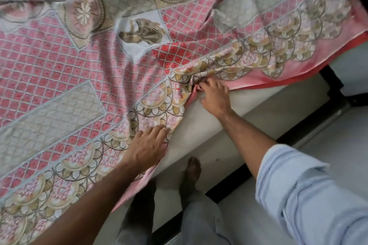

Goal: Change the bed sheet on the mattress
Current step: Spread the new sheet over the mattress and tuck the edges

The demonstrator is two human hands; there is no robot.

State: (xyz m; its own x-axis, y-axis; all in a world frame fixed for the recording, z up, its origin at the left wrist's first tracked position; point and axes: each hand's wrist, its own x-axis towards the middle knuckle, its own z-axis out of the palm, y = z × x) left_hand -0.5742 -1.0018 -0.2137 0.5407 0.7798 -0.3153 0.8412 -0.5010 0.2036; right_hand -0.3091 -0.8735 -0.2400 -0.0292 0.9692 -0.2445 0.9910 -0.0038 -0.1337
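Head view: patterned sheet (pixel 83 77) lies rumpled across the mattress (pixel 229 123). Right hand (pixel 216 98) pinches its bunched edge; left hand (pixel 147 146) presses flat, released. Likely straightening; next, pull the edge down over the side.

right sleeve (pixel 310 191): pale blue, rolled up at the forearm, creased
left arm (pixel 95 201): no sleeve in view
trousers (pixel 199 223): light grey-blue
foot (pixel 192 173): no shoe
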